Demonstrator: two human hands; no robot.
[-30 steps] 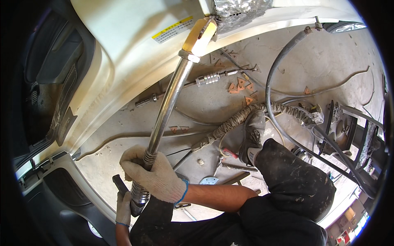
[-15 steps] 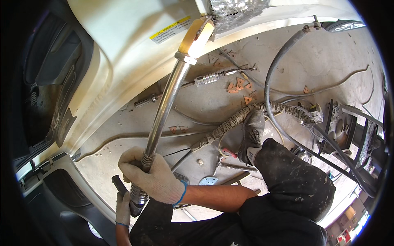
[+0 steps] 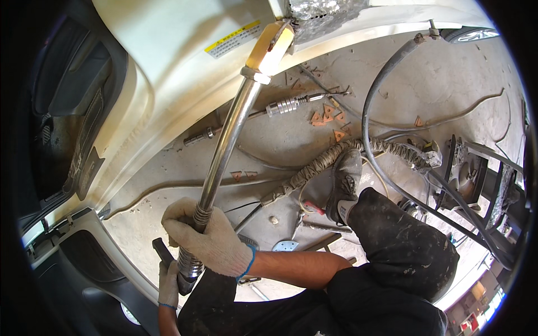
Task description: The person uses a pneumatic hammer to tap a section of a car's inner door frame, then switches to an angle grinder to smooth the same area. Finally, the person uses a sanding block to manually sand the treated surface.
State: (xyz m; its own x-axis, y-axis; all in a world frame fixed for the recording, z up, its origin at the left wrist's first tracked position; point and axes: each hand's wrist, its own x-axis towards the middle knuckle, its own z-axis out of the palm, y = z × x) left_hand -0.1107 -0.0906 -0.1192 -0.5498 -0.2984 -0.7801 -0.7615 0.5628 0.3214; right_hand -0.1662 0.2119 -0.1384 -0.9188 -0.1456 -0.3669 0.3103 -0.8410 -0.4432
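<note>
A chrome slide hammer [image 3: 227, 148] slants up from my hands to a car's pale body panel. Its yellowish, brightly lit clamp head [image 3: 271, 47] meets the panel beside a patch of bare, scraped metal [image 3: 319, 19]. My gloved right hand [image 3: 210, 238] is closed around the ribbed weight on the lower shaft. Below it, my gloved left hand [image 3: 168, 283] is wrapped round the dark handle [image 3: 162, 252] at the tool's end; its fingers are partly hidden.
On the floor lie another slide hammer [image 3: 283, 106], orange triangular metal tabs [image 3: 328, 112], a sleeved cable [image 3: 322, 162] and hoses. A thick black cable [image 3: 367, 106] arches at the right near a metal frame [image 3: 471, 173]. The open car door [image 3: 92, 257] stands at the left.
</note>
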